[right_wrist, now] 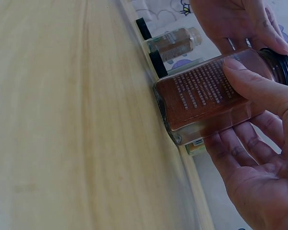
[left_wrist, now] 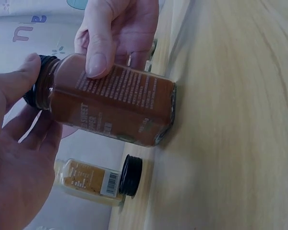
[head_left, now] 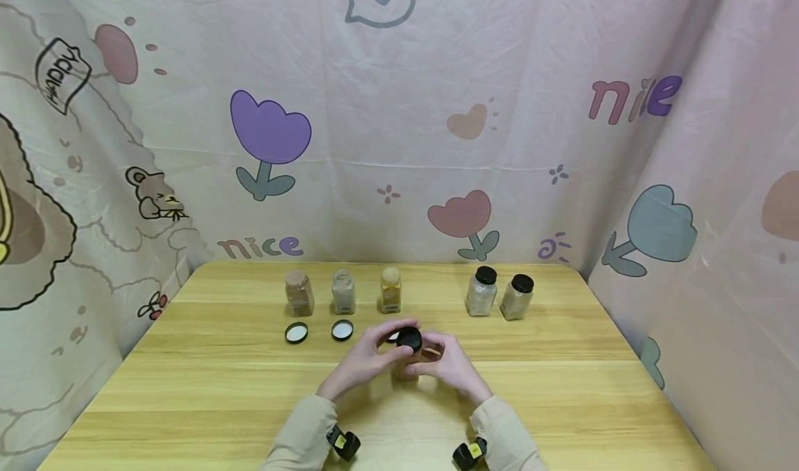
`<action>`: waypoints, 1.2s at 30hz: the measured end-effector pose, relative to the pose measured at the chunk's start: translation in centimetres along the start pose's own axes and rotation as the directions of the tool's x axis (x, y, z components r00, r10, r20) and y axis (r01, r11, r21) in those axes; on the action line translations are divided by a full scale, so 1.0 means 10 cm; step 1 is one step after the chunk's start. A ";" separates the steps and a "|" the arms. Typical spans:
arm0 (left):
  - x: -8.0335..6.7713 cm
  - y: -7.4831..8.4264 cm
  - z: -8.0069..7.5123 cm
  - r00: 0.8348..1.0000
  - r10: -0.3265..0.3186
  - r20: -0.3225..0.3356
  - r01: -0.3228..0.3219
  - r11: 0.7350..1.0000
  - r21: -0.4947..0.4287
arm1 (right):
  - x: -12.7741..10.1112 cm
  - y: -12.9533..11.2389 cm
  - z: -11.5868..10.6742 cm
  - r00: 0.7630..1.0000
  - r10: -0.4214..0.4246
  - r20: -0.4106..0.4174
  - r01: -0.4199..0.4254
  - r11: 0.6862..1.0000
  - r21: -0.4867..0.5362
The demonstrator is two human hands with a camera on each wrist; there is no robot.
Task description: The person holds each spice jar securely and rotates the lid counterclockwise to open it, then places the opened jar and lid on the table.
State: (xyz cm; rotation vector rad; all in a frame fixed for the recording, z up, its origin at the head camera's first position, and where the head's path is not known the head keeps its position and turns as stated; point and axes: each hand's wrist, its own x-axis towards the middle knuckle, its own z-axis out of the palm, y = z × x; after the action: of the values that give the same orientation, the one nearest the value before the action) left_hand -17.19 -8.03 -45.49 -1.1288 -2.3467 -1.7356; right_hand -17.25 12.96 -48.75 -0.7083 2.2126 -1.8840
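A square glass spice jar [left_wrist: 110, 100] of red-brown powder, with white printing on its side, stands at the table's front middle. My left hand [head_left: 367, 357] grips its black screw lid [head_left: 409, 338] between thumb and fingers. Lower down, my right hand [head_left: 447, 364] holds the jar's body, its thumb across the printed side in the right wrist view. The lid sits on the jar's neck. Just behind the jar, a loose black lid with a white inside [head_left: 392, 337] is partly hidden by the left hand.
Three uncapped jars stand behind: a brownish one [head_left: 299, 294], a pale one [head_left: 343, 293] and a yellow one [head_left: 390, 291]. Loose lids lie before them, one at left [head_left: 296, 332], another beside it [head_left: 342, 330]. Two black-capped jars, one taller [head_left: 481, 293], one shorter [head_left: 517, 297], stand back right.
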 end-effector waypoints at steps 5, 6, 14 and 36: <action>0.00 0.00 0.02 0.999 -0.031 -0.041 0.032 0.999 0.025 | 0.00 -0.01 0.00 1.000 0.003 0.001 -0.003 1.000 0.004; 0.00 0.01 0.02 0.999 -0.031 -0.037 0.032 0.999 0.028 | 0.00 0.00 0.00 1.000 -0.004 0.004 0.004 1.000 0.000; -0.01 0.00 0.00 0.999 -0.003 0.045 0.003 1.000 0.005 | 0.01 0.01 0.00 1.000 -0.008 0.002 0.008 1.000 -0.019; -0.01 0.01 0.03 0.998 -0.007 0.063 0.007 1.000 -0.001 | -0.01 0.01 0.01 1.000 -0.014 0.007 0.014 1.000 -0.013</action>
State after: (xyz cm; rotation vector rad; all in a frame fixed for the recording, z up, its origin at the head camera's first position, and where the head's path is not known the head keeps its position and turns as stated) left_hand -16.95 -7.88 -45.61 -1.1942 -2.3880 -1.7284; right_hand -17.18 12.92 -48.83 -0.7338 2.2235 -1.8721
